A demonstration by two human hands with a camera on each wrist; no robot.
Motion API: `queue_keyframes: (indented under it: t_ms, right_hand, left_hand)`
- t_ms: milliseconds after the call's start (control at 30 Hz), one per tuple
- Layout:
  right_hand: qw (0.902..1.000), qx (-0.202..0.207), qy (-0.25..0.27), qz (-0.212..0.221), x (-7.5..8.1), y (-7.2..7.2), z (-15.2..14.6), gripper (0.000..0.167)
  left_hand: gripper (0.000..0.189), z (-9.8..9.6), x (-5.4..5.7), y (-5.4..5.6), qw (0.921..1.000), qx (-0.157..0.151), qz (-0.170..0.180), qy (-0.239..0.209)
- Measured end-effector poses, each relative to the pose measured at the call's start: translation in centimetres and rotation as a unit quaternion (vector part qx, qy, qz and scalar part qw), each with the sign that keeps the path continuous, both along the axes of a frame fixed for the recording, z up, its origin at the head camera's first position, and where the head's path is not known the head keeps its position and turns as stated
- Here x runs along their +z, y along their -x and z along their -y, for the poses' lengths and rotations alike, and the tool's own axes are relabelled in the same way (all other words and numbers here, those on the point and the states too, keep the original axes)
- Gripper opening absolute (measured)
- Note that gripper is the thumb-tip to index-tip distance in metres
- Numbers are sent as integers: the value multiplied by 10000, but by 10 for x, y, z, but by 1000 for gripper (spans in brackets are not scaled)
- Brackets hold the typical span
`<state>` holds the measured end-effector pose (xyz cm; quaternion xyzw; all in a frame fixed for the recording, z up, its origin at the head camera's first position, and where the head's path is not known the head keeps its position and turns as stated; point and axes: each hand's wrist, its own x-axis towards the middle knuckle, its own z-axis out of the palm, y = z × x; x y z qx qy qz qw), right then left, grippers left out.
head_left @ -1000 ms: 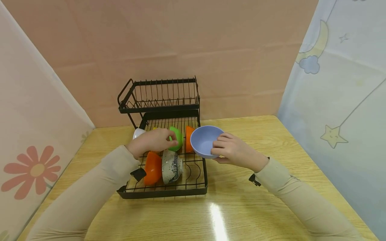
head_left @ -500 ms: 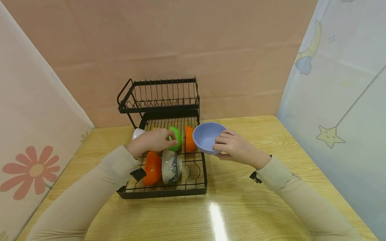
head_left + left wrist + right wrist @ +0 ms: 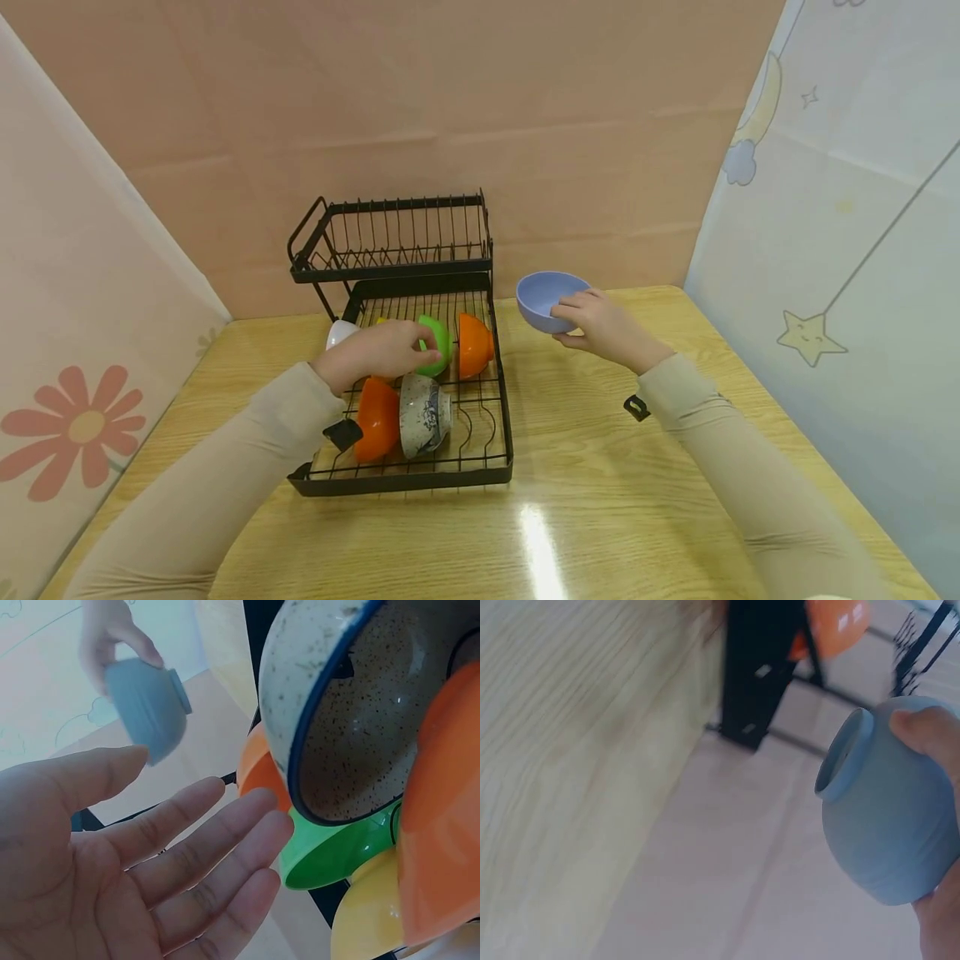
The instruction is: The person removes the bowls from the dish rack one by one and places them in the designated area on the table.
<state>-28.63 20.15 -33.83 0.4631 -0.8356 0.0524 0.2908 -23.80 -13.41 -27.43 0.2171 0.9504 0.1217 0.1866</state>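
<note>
My right hand [image 3: 603,327] grips a light blue bowl [image 3: 536,310] by its near rim, fingers inside and thumb under it. The bowl is in the air, right of the rack. Above the lower rack tier hovers my left hand [image 3: 382,348], its relaxed fingers [image 3: 202,847] holding nothing. Close to it in the left wrist view are a speckled blue-rimmed bowl [image 3: 300,682], a green bowl [image 3: 330,859], a yellow bowl [image 3: 367,907] and an orange bowl [image 3: 446,825]. A second orange bowl [image 3: 474,346] stands on edge at the rack's right side.
The black two-tier dish rack [image 3: 401,481] stands on a wooden table [image 3: 600,508]. A white bowl [image 3: 341,332] sits at its left, partly behind my left hand. Its raised upper tier [image 3: 390,273] is at the back. A plain cloth [image 3: 480,108] hangs behind, with printed cloths at both sides.
My right hand has carried the light blue bowl right and away from me, off the rack's right side, uncovering the orange bowl there. The left hand has stayed nearly still.
</note>
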Motion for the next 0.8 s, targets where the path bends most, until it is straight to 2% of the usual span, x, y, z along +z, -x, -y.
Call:
queue_keyframes:
  t_ms: [133,267,467,600,800]
  right_hand:
    - [9961,-634,-182,594,-8,18,-10,32]
    - [9865,-1080,-320,1187,-20,34,-17,37]
    - [9716,-1392,-502,1845,-39,50,-17,40]
    - [9685,-1381,-549,1999,-51,53,-14,38]
    - [9683,-1408,-688,1945,-60,52,-10,40]
  left_hand:
    - [33,0,1,-1,10000,12,20,2]
    - [32,-1,1,-2,10000,30,5,-18]
    - [30,0,-3,-3,9999,61,9,-87]
    - [30,0,-5,-3,9999,86,57,-131]
    - [28,1,-4,-3,9997,37,110,-224]
